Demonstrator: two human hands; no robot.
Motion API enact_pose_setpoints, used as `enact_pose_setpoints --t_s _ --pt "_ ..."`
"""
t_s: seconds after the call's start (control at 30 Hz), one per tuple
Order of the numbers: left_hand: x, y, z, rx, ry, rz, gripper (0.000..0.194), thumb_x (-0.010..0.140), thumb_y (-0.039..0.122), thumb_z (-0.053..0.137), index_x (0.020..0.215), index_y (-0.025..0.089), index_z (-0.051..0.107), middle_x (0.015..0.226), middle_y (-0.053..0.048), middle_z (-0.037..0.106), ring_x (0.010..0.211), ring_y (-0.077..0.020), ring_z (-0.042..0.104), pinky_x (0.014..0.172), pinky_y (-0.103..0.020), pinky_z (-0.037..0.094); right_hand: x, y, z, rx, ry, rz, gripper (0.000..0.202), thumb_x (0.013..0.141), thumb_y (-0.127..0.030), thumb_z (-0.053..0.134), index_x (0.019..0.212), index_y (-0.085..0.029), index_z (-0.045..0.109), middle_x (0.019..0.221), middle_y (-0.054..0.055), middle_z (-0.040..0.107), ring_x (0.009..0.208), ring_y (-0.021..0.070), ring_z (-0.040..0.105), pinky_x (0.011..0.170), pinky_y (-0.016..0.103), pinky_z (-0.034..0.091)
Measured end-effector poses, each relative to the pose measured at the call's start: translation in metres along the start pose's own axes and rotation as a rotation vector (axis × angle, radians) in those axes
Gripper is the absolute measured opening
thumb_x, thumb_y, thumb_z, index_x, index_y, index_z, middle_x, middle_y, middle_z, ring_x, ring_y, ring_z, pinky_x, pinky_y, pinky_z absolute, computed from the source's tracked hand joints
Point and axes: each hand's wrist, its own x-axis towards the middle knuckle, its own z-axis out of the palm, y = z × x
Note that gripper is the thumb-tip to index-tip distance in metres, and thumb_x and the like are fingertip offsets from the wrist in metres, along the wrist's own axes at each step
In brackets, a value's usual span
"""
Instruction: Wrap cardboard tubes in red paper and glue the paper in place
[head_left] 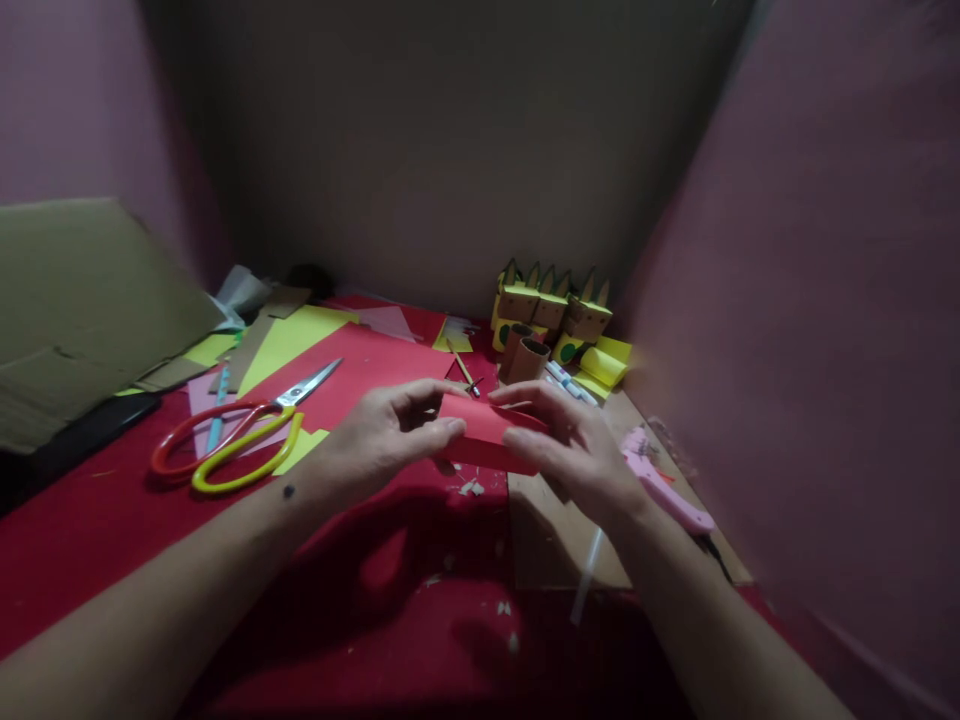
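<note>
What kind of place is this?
It looks like a craft corner against a wall: red-and-yellow scissors and a pink glue gun lie nearby, and two hands hold a folded piece of red paper.

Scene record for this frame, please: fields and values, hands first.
left_hand: left hand grips bent red paper piece
right_hand: right hand grips same piece, other end
left_side: large scissors with red and yellow handles
right_side: pink plastic glue gun on flat brown board
near_board_edge: clear thin stick, overhanging
back: two brown cardboard tubes; yellow-and-brown spiky-topped paper crafts
surface: red covering
</note>
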Motion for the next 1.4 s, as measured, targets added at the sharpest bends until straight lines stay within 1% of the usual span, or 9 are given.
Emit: enact_pose_setpoints --t_s 0.13,0.3,0.47,0.57,0.67,0.87,1.03,1.2,1.4 --pt "-0.003 0.002 0.004 0.058 -0.009 0.016 0.039 0.083 0.044 0.071 0.112 0.019 0.068 0.082 -0.003 0.075 0.069 -0.0173 0.071 0.065 -0.025 0.056 0.009 -0.008 -0.001 0.038 -0.095 0.255 0.032 0.077 -0.035 0.078 0.103 -0.015 0.072 0.081 0.002 0.070 0.069 0.0130 0.065 0.059 0.023 0.052" --pt "-0.003 0.005 0.005 0.050 -0.001 0.003 0.042 0.079 0.043 0.072 0.113 0.019 0.066 0.088 -0.005 0.074 0.075 -0.0205 0.070 0.069 -0.030 0.058 0.011 0.004 0.000 0.058 -0.100 0.201 0.038 0.074 -0.037 0.081 0.106 -0.017 0.076 0.088 0.003 0.075 0.070 0.0125 0.065 0.060 0.023 0.052" --pt "0.002 0.005 -0.001 -0.129 0.110 -0.035 0.033 0.087 0.047 0.065 0.110 0.024 0.066 0.106 -0.006 0.072 0.094 -0.0242 0.068 0.071 -0.029 0.056 0.007 0.011 0.003 0.066 0.003 0.173 0.040 0.073 -0.040 0.083 0.107 -0.019 0.077 0.094 0.004 0.077 0.082 0.0176 0.070 0.073 0.029 0.057" --pt "0.004 0.002 -0.006 -0.220 0.218 0.022 0.026 0.086 0.048 0.067 0.094 0.024 0.070 0.092 -0.003 0.070 0.088 -0.0213 0.064 0.067 -0.027 0.051 0.007 0.011 0.003 0.066 0.051 0.182 0.040 0.072 -0.040 0.083 0.106 -0.020 0.078 0.094 0.005 0.078 0.083 0.0190 0.071 0.075 0.031 0.058" --pt "0.002 0.001 -0.009 -0.095 0.285 0.080 0.023 0.085 0.044 0.070 0.080 0.022 0.073 0.071 0.000 0.062 0.068 -0.0152 0.054 0.062 -0.025 0.043 0.006 0.010 0.003 0.032 0.083 0.186 0.038 0.072 -0.039 0.081 0.105 -0.020 0.078 0.093 0.005 0.078 0.083 0.0198 0.071 0.075 0.032 0.057" --pt "-0.002 0.011 -0.003 0.116 0.098 -0.050 0.021 0.079 0.046 0.074 0.081 0.025 0.079 0.069 0.002 0.065 0.063 -0.0144 0.052 0.058 -0.025 0.038 0.005 0.010 0.005 -0.005 0.084 0.146 0.035 0.075 -0.037 0.079 0.105 -0.019 0.077 0.094 0.005 0.078 0.085 0.0188 0.070 0.076 0.031 0.057" --pt "0.000 0.009 0.000 0.111 0.083 -0.048 0.016 0.074 0.038 0.074 0.068 0.023 0.076 0.058 0.004 0.058 0.057 -0.0130 0.047 0.054 -0.024 0.035 0.006 0.009 0.011 -0.035 0.072 0.139 0.037 0.073 -0.034 0.078 0.105 -0.017 0.074 0.096 0.006 0.078 0.087 0.0205 0.072 0.077 0.033 0.058" --pt "-0.003 0.008 0.003 0.078 0.060 -0.096 0.014 0.071 0.035 0.071 0.068 0.022 0.075 0.063 0.002 0.064 0.062 -0.0142 0.053 0.058 -0.024 0.039 0.010 -0.001 0.011 -0.148 -0.079 0.260 0.036 0.074 -0.034 0.071 0.105 -0.016 0.076 0.092 0.008 0.077 0.081 0.0231 0.070 0.070 0.035 0.055" --pt "-0.005 0.007 0.003 0.065 -0.002 -0.114 0.014 0.072 0.035 0.070 0.068 0.021 0.072 0.067 -0.001 0.067 0.066 -0.0179 0.060 0.061 -0.026 0.044 0.014 -0.007 0.011 -0.215 -0.185 0.320 0.028 0.074 -0.035 0.067 0.092 -0.015 0.076 0.075 0.003 0.068 0.065 0.0150 0.057 0.056 0.027 0.042"
